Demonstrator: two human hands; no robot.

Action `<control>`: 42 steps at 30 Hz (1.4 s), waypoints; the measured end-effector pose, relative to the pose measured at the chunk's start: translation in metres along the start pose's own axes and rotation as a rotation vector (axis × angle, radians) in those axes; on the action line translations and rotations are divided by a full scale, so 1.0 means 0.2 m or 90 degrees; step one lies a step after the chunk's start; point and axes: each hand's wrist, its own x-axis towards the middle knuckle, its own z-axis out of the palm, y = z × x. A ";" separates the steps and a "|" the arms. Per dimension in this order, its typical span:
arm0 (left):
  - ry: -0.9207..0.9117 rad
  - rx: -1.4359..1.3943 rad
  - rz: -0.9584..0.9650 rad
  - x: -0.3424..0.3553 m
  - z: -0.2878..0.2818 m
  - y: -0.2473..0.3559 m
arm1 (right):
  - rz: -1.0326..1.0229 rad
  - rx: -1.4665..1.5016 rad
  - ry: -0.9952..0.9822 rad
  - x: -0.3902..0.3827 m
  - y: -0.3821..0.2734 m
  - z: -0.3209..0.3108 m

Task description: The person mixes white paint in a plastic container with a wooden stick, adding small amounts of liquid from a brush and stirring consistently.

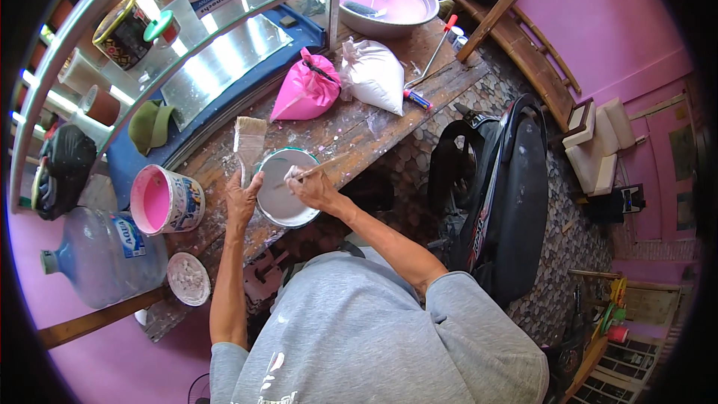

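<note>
In my left hand (241, 198) is a wide paintbrush (249, 136), its pale bristles pointing away from me. That hand rests beside a round bucket (318, 157) with a greenish rim; whether it also grips the rim I cannot tell. Whitish paint (280, 200) fills part of the bucket. Over the bucket's right side, my right hand (314, 188) is closed around a thin wooden stick (329, 164), which slants across the opening. To the left stands a tub of pink paint (158, 206). A pink plastic bag (305, 88) and a white-filled bag (374, 75) sit beyond the bucket.
A basin (419, 26) of pink paint holds a roller. Another roller frame (437, 56) lies by the bags. A glass display case (224, 60) borders the far left. A water jug (112, 254) and white lid (188, 279) are nearer. A motorcycle (501, 209) stands right.
</note>
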 end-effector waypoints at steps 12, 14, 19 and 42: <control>-0.001 -0.010 -0.006 0.00 0.03 0.02 | -0.089 -0.107 -0.023 -0.10 -0.06 0.02; 0.008 -0.014 -0.005 0.00 0.03 0.01 | -0.156 -0.138 0.018 -0.03 -0.01 0.02; 0.013 0.019 -0.001 0.00 0.02 0.03 | -0.117 -0.143 0.068 -0.02 0.12 -0.05; -0.011 0.006 -0.035 -0.02 0.04 -0.01 | 0.066 0.095 -0.076 -0.11 -0.11 -0.06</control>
